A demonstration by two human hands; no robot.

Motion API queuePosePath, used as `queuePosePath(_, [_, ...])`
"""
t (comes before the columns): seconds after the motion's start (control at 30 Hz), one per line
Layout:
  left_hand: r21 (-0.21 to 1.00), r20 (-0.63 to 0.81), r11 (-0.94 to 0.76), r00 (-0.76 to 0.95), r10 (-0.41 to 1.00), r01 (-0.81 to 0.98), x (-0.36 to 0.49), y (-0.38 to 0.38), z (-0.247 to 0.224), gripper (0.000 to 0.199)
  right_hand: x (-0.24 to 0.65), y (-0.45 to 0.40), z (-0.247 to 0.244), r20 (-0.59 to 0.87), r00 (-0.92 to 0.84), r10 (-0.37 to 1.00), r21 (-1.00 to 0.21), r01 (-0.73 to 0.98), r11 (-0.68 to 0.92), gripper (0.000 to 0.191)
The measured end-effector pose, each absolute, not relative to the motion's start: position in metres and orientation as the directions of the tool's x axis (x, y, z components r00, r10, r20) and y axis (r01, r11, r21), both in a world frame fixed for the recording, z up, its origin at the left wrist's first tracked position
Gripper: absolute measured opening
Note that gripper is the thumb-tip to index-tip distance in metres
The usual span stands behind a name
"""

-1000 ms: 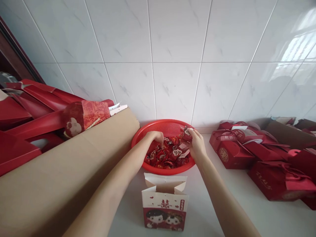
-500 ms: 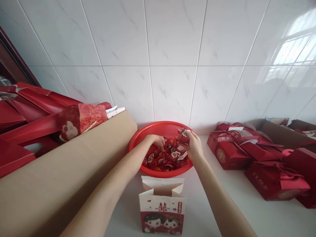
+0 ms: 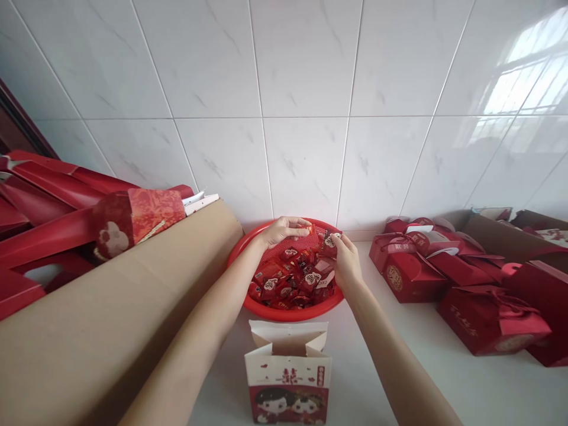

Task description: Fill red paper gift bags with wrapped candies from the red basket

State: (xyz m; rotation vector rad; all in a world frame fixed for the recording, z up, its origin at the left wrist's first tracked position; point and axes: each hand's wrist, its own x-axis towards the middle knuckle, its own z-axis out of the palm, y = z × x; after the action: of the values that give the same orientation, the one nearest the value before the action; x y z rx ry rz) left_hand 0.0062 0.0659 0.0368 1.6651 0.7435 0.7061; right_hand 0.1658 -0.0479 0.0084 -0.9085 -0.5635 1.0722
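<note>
Above the red plastic basket [image 3: 288, 315], my left hand [image 3: 286, 231] pinches a small red-wrapped candy [image 3: 307, 229] between thumb and fingers. My right hand [image 3: 347, 255], at the basket's right rim, is closed on another wrapped candy [image 3: 329, 239] with a white emblem. Loose red-wrapped candies [image 3: 293, 279] cover the bottom of the basket. In front of it stands an upright paper gift bag [image 3: 289, 376], its top open toward the basket, printed with two cartoon figures.
A large cardboard box [image 3: 110, 307] full of red folded boxes [image 3: 53, 207] fills the left side. Several red gift boxes with ribbons [image 3: 492, 319] stand on the white table [image 3: 390, 378] at right, by another cardboard box [image 3: 492, 236]. A tiled wall [image 3: 306, 165] rises behind.
My left hand has risen from among the candies toward my right hand and now holds a candy. My right hand keeps its candy near the rim. The view has shifted slightly.
</note>
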Motion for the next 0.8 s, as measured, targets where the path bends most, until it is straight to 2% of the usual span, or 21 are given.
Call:
queuePosePath(0.13, [0.988,0.099,-0.151,0.670,0.736,0.020,0.014,0.058,0.039,0.041,0.166,-0.046,0.007,-0.029,0.379,0.925,-0.861,-0.480,0.169,0.023])
queuePosePath(0.3, [0.974,0.116,-0.216,0.680,0.724,0.065,0.024,0.053,0.036,0.043,0.167,-0.045,0.006,-0.031,0.325,0.945,-0.864,-0.484,0.138,0.028])
queuePosePath(0.47, [0.955,0.140,-0.276,0.657,0.741,0.107,0.027,0.050,0.035,0.049,0.167,-0.047,0.006,0.047,0.285,0.957,-0.887,-0.430,0.172,0.039])
queuePosePath(0.63, [0.968,0.073,-0.218,0.685,0.725,0.128,0.020,0.055,0.038,0.049,0.167,-0.047,0.004,0.081,0.296,0.952,-0.876,-0.434,0.210,0.043])
queuePosePath(0.7, [0.950,0.017,-0.214,0.646,0.763,0.229,0.015,0.063,0.034,0.038,0.167,-0.047,0.005,0.074,0.345,0.936,-0.869,-0.438,0.230,0.041])
queuePosePath(0.73, [0.909,-0.020,-0.240,0.611,0.791,0.341,0.012,0.068,0.030,0.032,0.167,-0.047,0.006,0.064,0.362,0.930,-0.867,-0.441,0.231,0.040])
queuePosePath(0.8, [0.734,-0.105,-0.301,0.539,0.836,0.609,0.005,0.080,0.019,0.020,0.167,-0.048,0.007,0.053,0.369,0.928,-0.867,-0.444,0.226,0.037])
